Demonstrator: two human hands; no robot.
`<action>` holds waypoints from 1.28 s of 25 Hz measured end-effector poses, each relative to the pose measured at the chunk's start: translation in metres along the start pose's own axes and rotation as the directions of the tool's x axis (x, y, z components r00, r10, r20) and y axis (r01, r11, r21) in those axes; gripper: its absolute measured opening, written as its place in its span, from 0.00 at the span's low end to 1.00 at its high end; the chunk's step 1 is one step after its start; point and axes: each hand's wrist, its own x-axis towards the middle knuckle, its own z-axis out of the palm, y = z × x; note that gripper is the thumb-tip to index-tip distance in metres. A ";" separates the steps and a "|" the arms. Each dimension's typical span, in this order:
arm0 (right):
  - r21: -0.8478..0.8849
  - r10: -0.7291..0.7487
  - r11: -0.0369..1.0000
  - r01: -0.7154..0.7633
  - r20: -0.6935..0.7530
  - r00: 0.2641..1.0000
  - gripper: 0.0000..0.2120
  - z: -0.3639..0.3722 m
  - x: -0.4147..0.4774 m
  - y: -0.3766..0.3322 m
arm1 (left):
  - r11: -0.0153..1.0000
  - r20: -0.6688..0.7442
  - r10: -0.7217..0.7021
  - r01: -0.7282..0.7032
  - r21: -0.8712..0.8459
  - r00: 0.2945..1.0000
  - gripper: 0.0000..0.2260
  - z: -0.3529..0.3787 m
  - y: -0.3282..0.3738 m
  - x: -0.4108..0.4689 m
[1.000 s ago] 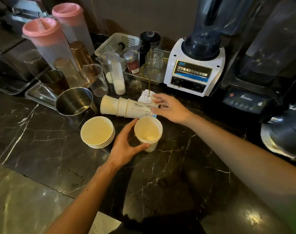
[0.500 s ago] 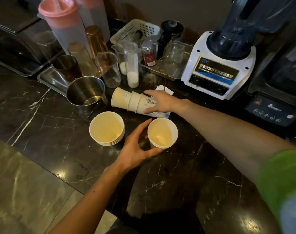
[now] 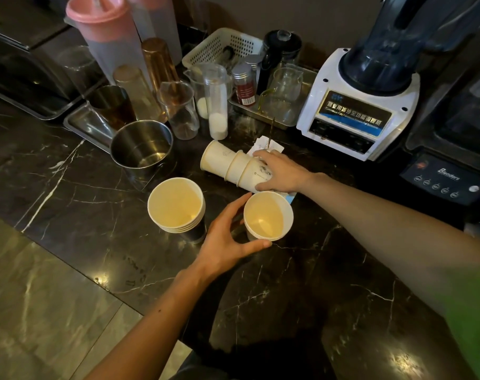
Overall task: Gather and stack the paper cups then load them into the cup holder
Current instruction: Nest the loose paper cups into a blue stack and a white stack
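Observation:
Three groups of paper cups sit on the dark marble counter. An upright stack of several cups (image 3: 175, 205) stands mouth-up left of centre. A smaller upright stack (image 3: 267, 216) stands to its right, and my left hand (image 3: 227, 242) wraps around its near side, thumb under the rim. A nested row of cups lying on its side (image 3: 227, 165) rests behind them, its base pointing left. My right hand (image 3: 281, 171) is closed over the right end of that lying stack. No cup holder is visible.
A steel pot (image 3: 141, 146) stands just left of the lying cups. Behind are plastic measuring cups (image 3: 179, 111), pink-lidded pitchers (image 3: 110, 37), a white basket (image 3: 222, 48), a steel tray with jars (image 3: 271, 113) and a white blender base (image 3: 356, 105). The counter edge (image 3: 101, 286) drops off at lower left.
My right hand slid left onto the lying stack and closed over it. My left hand stays on the small upright stack. The camera shifted, moving the scene right in view.

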 end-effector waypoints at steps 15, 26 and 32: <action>0.168 0.227 0.961 -0.218 -0.032 0.973 0.43 0.007 -0.141 0.060 | 0.999 0.010 0.034 -0.034 0.008 0.999 0.42 0.012 0.004 0.001; 0.281 0.351 0.910 -0.305 -0.131 0.927 0.44 0.037 -0.218 0.077 | 0.998 0.074 0.059 -0.061 0.023 0.996 0.43 0.034 0.011 0.009; 0.512 0.436 0.826 -0.236 -0.316 0.842 0.42 0.048 -0.258 0.082 | 0.996 0.104 0.075 -0.079 0.036 0.992 0.43 0.046 0.014 0.012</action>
